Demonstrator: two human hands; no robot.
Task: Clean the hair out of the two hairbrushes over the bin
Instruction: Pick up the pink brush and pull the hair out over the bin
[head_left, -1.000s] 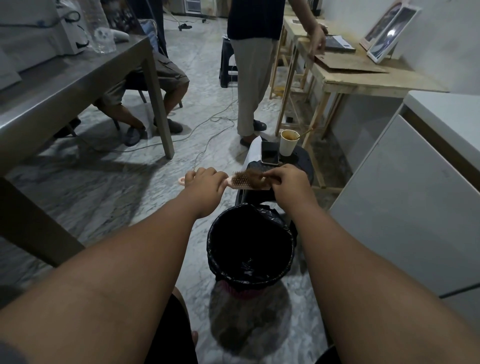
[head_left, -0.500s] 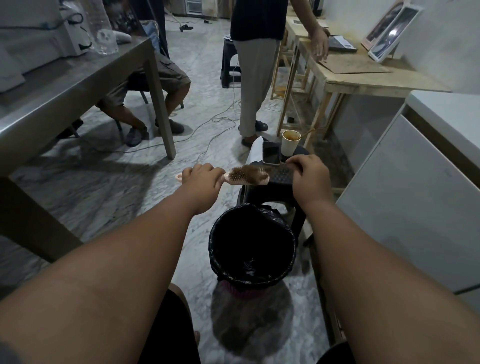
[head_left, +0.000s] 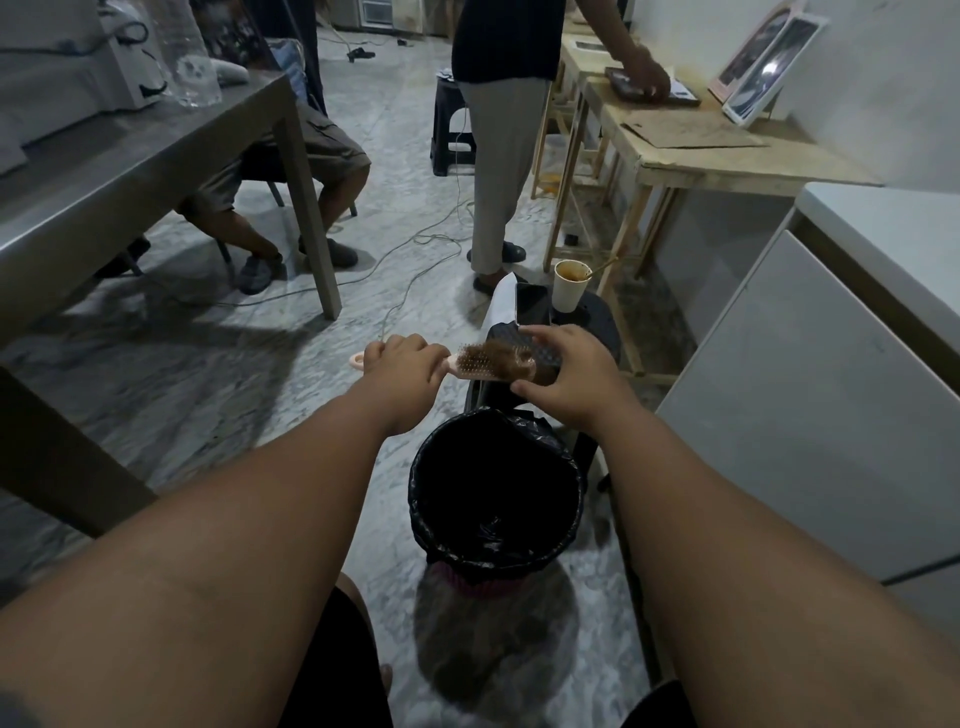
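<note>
Left hand (head_left: 402, 366) is wrapped tight round the pink handle of the hairbrush (head_left: 475, 362), bristles facing up. Right hand (head_left: 563, 371) sits at the brush head w/ fingers pinched on the brown hair clump (head_left: 511, 359), thumb underneath. Brush hovers past the bin's 12 o'clock edge, not touching; bin (head_left: 496, 486) w/ black liner is right below. Behind it, a black stool (head_left: 597, 322) w/ a paper cup (head_left: 570, 286) & a phone (head_left: 532, 304). 2nd brush, can't tell where.

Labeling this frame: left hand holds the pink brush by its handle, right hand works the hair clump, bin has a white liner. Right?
Not quite. The head view shows the bin lined with a black bag, not a white one. The rest stands: the left hand grips the pink brush by its handle and the right hand works the hair clump.
</note>
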